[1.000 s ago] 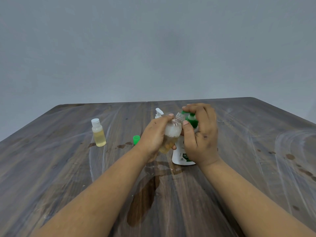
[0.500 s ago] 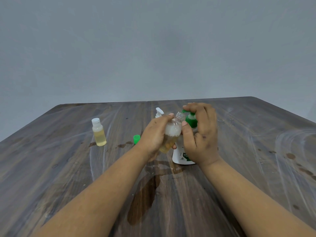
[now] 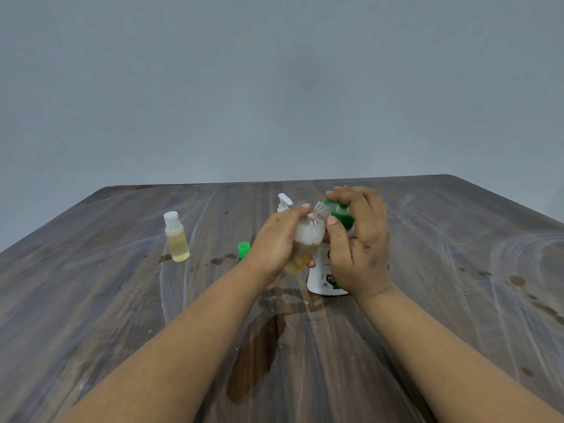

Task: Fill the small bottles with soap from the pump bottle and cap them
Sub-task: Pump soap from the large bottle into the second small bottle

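My left hand (image 3: 276, 244) grips a small clear bottle (image 3: 306, 239), uncapped and tilted, its mouth under the green spout. Yellow soap with white foam on top fills part of it. My right hand (image 3: 358, 239) is over the white pump bottle (image 3: 320, 276), its fingers curled over the green pump head (image 3: 341, 213) and its thumb against the small bottle. A capped small bottle (image 3: 176, 238) of yellow soap stands at the left. A loose green cap (image 3: 243, 249) lies on the table beside my left hand.
The wooden table (image 3: 91, 315) carries a dark wet patch (image 3: 259, 346) in front of the pump bottle and small spots to the right. A white sprayer top (image 3: 283, 201) shows behind my left hand. A grey wall rises beyond the far edge.
The green pump head and the fingers of my right hand on it have risen slightly. My left hand keeps the small bottle in place.
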A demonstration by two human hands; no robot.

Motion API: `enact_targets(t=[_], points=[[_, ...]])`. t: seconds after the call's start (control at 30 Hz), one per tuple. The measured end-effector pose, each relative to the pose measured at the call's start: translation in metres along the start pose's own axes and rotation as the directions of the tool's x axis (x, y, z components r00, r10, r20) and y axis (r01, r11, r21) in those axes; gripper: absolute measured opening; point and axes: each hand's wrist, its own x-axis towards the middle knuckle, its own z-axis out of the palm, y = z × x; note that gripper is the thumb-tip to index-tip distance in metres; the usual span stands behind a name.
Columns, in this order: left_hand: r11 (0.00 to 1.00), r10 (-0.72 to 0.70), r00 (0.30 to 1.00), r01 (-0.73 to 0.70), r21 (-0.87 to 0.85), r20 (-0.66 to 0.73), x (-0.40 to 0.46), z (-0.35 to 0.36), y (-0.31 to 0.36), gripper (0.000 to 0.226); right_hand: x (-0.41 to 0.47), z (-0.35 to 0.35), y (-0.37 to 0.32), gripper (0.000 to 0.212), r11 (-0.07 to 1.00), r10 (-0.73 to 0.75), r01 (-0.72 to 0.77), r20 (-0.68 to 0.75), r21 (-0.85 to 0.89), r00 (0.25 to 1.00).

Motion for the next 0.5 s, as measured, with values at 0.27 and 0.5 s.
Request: enact_targets(t=[0.27,0.5], points=[[1.000,0.003,1.000,-0.003,0.002,-0.007,0.0018,-0.0005,-0.0011,0.040,0.0018,0.0003,0.0019,0.034,1.000,-0.017,0.017,0.011,-0.006,1.000],[1.000,0.002,1.000,-0.002,0.002,0.004,0.0009,-0.0006,-0.0011,0.040,0.0009,-0.0002,0.0008,0.034,1.000,-0.016,0.016,0.017,-0.010,1.000]])
